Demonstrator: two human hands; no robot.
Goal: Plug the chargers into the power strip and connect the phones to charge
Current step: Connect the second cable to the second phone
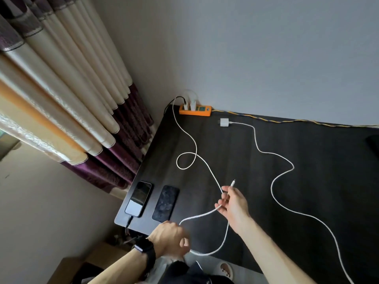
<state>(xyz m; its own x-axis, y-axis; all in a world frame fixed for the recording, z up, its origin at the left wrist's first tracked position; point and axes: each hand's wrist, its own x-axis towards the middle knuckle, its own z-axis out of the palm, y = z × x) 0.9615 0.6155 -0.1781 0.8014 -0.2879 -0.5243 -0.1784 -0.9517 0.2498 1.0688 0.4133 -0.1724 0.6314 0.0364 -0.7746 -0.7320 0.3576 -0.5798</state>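
An orange power strip (194,110) lies at the far corner of the dark table (287,181), with two chargers (190,105) plugged into it. A white cable (185,138) runs from one of them, loops, and reaches my right hand (232,203), which pinches it near its free connector tip (233,183). My left hand (171,240) grips the same cable lower down at the table's near edge. Two phones lie at the left edge: one (138,198) with a black cable (128,221) in its near end, one (165,202) with none. A third white charger (224,122) lies unplugged, its cable (283,177) trailing right.
Cream and purple curtains (82,111) hang left of the table. The strip's yellow-blue cord (287,120) runs along the back edge by the grey wall. A dark object (374,144) sits at the right edge. A cardboard box (98,259) stands on the floor below.
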